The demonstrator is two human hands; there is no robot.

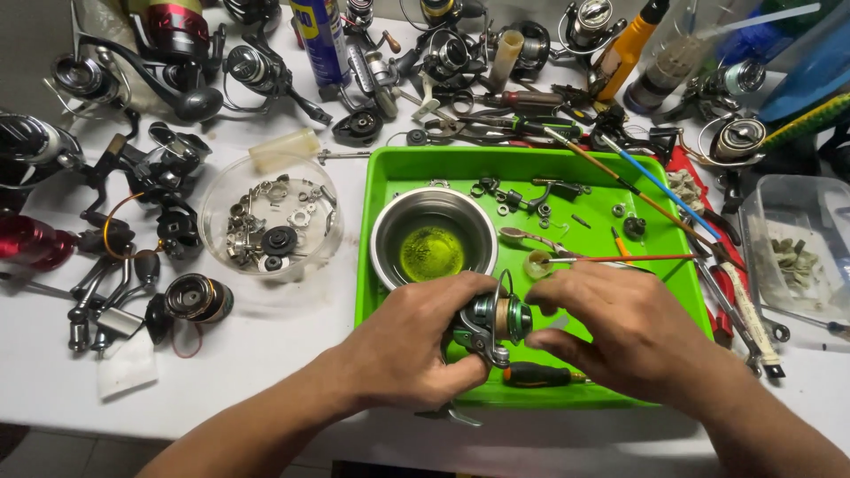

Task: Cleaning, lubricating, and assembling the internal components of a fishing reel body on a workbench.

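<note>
Both my hands close around a small spinning reel point(492, 324), held just above the near edge of the green tray point(390, 177). My left hand point(412, 341) wraps the reel's body from the left, fingers curled under it. My right hand point(620, 332) comes in from the right, with its fingertips pinched at the spool end of the reel.

Largest to smallest, everything sits on a white table point(266, 354). The green tray lies near the middle of the table, close to its near edge. A clear plastic box point(797, 257) with pale scraps stands by the table's right edge. A round clear dish point(270, 226) of small metal parts rests just left of the tray. Inside the tray, towards its left side, a steel bowl point(432, 235) holds yellow-green liquid. A blue spray can point(320, 35) stands at the far edge of the table, and an orange bottle point(627, 49) leans further right along that edge. Many other fishing reels point(190, 296) crowd the table's left side and far edge. An orange-and-black screwdriver point(536, 375) lies in the tray at its near edge, just below my hands. Tiny screws and washers point(542, 211) are scattered towards the tray's far edge.
</note>
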